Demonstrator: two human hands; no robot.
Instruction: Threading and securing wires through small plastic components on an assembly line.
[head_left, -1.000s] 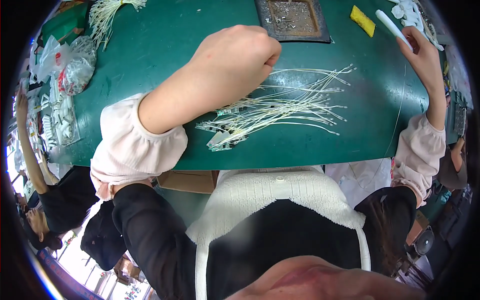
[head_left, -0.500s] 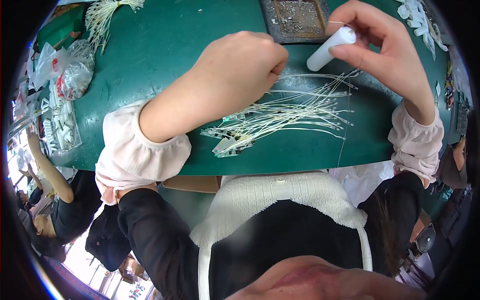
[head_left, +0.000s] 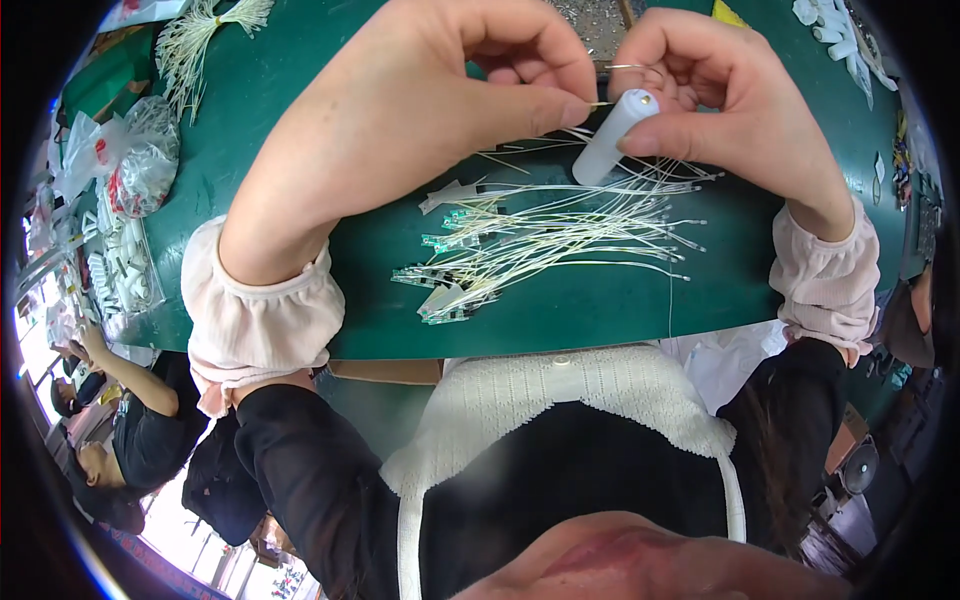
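My right hand (head_left: 735,115) grips a white plastic tube (head_left: 605,145), held slanted over the green table, with a small gold-coloured spot on its upper end. A thin silvery wire (head_left: 635,67) crosses that hand's fingers. Close beside the tube's upper end, my left hand (head_left: 480,75) is closed, thumb against finger, on a thin wire (head_left: 600,104) whose short end pokes out; the rest is hidden. Below both hands lies a loose bunch of pale wires (head_left: 590,225) with small green circuit boards (head_left: 465,220) at their left ends.
A tray with metal scraps (head_left: 585,25) stands behind my hands. Another wire bundle (head_left: 215,35) lies far left, above clear bags (head_left: 145,165) and white tube parts (head_left: 125,265). More white parts (head_left: 840,40) are far right. A co-worker (head_left: 150,430) sits at the left.
My left hand has risen and turned, its fingers now beside the tube. My right hand has brought the tube left and nearer. The boards' ends of the wires have spread a little.
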